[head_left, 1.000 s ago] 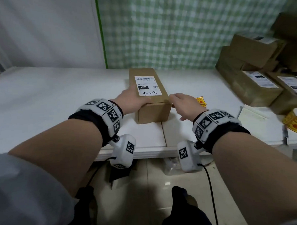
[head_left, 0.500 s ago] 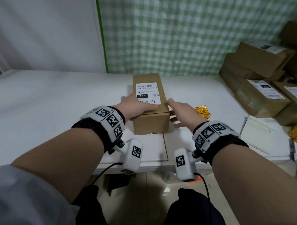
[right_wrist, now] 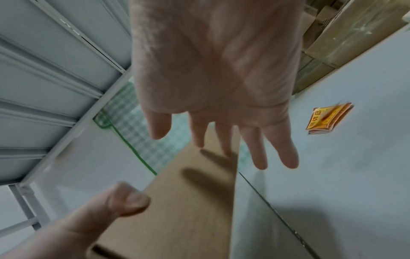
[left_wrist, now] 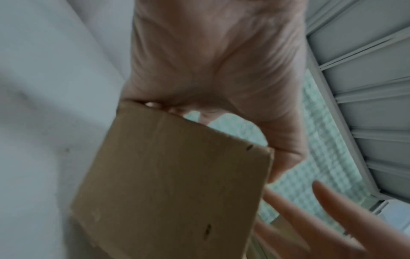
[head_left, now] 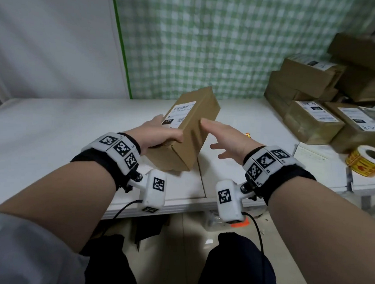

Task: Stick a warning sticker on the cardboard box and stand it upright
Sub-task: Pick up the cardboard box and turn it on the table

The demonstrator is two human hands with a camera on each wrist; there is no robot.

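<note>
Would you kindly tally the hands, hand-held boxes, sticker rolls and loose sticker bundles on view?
hands (left hand, right hand): 2
cardboard box, gripped by the left hand: 1
sticker roll: 1
sticker bundle: 1
Total: 5

Counter (head_left: 53,136) left of tilted cardboard box (head_left: 191,129): open passage. Right side: stacked parcels (head_left: 313,100) block far corner; sticker roll (head_left: 366,163) at near edge; loose sticker (right_wrist: 328,118) between box and parcels.

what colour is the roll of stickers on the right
Yellow with red print, on a white core; the sticker roll shows best in the head view.
</note>
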